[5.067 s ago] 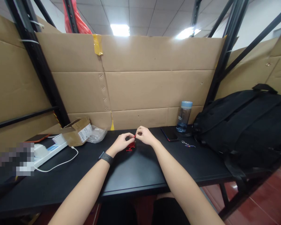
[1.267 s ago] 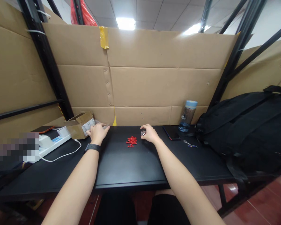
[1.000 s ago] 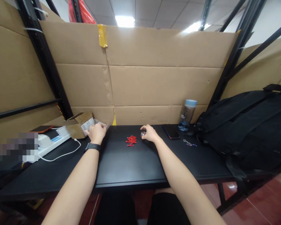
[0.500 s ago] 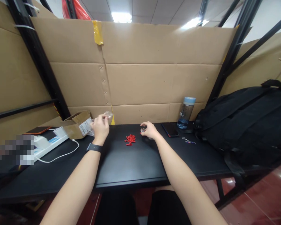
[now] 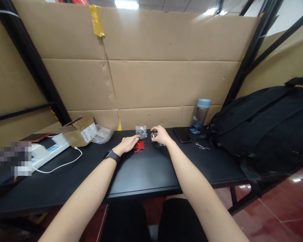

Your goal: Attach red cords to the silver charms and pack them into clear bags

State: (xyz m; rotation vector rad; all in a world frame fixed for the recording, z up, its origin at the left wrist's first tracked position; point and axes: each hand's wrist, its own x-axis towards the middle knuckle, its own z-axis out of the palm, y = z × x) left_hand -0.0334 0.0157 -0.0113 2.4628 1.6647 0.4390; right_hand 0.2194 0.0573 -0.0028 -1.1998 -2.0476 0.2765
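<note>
Around the cord pile [image 5: 139,146]: plastic bag [image 5: 141,131] at twelve o'clock, keychain [image 5: 203,148] at three, backpack [image 5: 265,129] beyond; power strip [image 5: 51,155] at nine.

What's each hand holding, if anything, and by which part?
Right hand: a small shiny thing, between thumb and fingers; which part is hidden. Left hand: fingertips at the near edge of the clear bag; grip unclear.

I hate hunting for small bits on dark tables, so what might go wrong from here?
The left hand lies right at the red pile, so it might scatter some loose pieces. The small clear bag looks light and could slide away if brushed. The shiny round thing in the right hand might slip and perhaps roll.
</note>
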